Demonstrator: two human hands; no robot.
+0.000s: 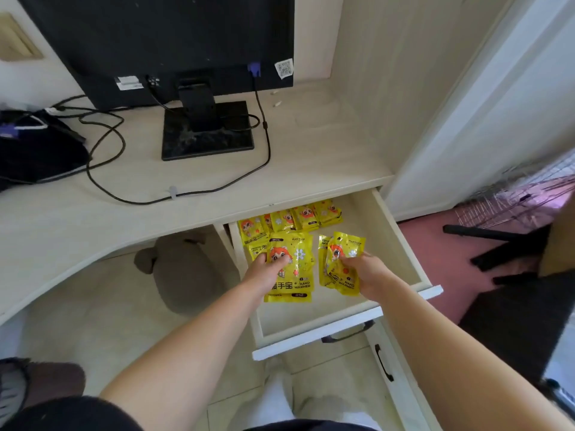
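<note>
An open white drawer [317, 329] under the desk holds several yellow hand-warmer packets. My left hand [264, 270] grips a small stack of packets [295, 272] near the drawer's left side, thumb on the top packet's face. My right hand [364, 272] holds another bunch of packets [340, 259] upright near the drawer's middle, fingers curled round them. More packets [292, 220] lie in a row along the back of the drawer, partly under the desk edge.
A black monitor [174, 42] on its stand [208, 132] sits on the pale desk [93, 213] with loose cables. A dark bag [34, 150] lies at the left. A grey plush item [183, 269] sits under the desk. A cupboard door with handle [384, 362] is below the drawer.
</note>
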